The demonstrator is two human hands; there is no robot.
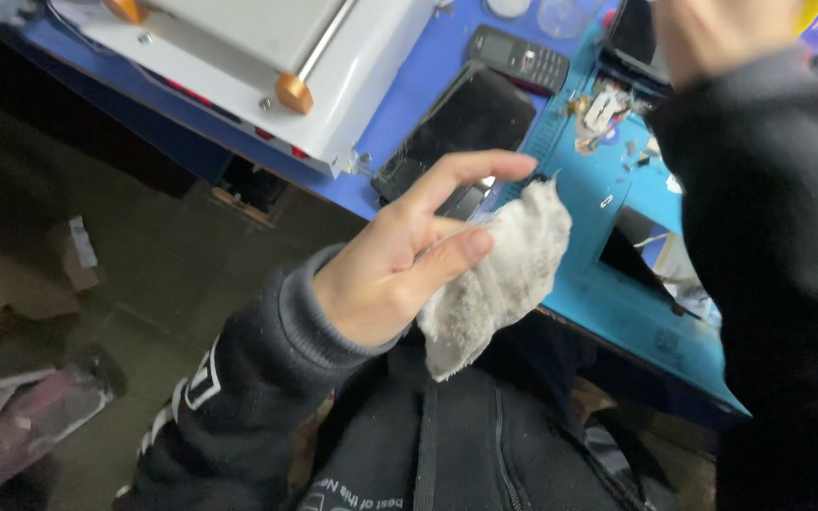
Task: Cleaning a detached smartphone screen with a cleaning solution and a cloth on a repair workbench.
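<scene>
Left hand [385, 270] is raised in front of the body, just off the near edge of the tabletop [608, 284]. Thumb and curled lower fingers pinch a crumpled grey-white cloth [494, 279]; the index finger points out straight above it. The cloth hangs free from the grip, its lower end dangling over the lap, touching nothing on the tabletop.

Right hand [726, 33] is at the upper right, cut off by the frame edge. It appears closed around a dark flat thing, probably a phone [638, 38], but the fingers are mostly hidden; grip cannot be told for certain.

On the blue tabletop: a dark smartphone with cracked screen [461, 132] lying flat just beyond the cloth; a small keypad phone [520, 57] farther back; a white machine with orange knobs [267, 57] at upper left; a scatter of small scraps and debris [603, 114] near the right sleeve.

Judgement: this looks like the wiping stage, cloth gathered and ready, with no contact made. The cloth is bunched unevenly, so a clean wipe would call for a flatter pad under the fingertips and a steady hold on whichever device gets wiped. The cracked glass nearby could snag the fabric.
</scene>
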